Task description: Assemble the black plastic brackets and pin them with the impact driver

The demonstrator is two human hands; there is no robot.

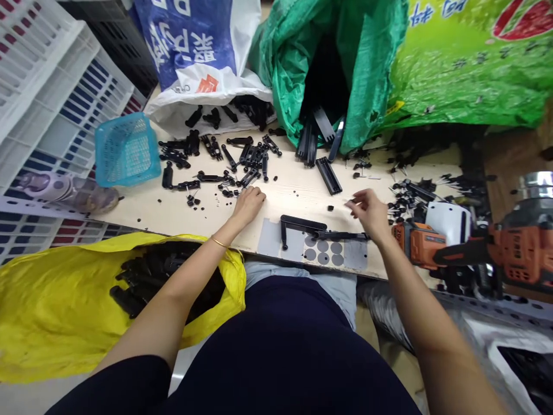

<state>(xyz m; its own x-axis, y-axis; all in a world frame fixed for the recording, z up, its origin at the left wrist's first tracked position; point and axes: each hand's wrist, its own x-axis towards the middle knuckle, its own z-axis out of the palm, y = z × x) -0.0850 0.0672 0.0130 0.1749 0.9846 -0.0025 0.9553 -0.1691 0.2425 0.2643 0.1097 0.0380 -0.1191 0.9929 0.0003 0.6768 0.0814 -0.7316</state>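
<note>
My left hand (249, 206) rests on the table at the edge of a pile of black plastic arm pieces (253, 158). Its fingers are curled down and closed; whatever they hold is hidden. To the right, my right hand (368, 212) hovers over the table with thumb and fingers pinched together, and anything in the pinch is too small to name. A small black cube-like part (330, 208) lies just left of it. Between my hands, near the front edge, a jointed black folding arm (303, 223) lies on a grey mat (270, 236) with round spots.
A green sack (367, 75) with long black bars stands behind. An orange cordless drill (525, 239) lies at right beside loose black screws and knobs (412, 199). At left are a blue basket (127, 150), a bottle (86, 193) and a yellow sack (47, 305) of black parts.
</note>
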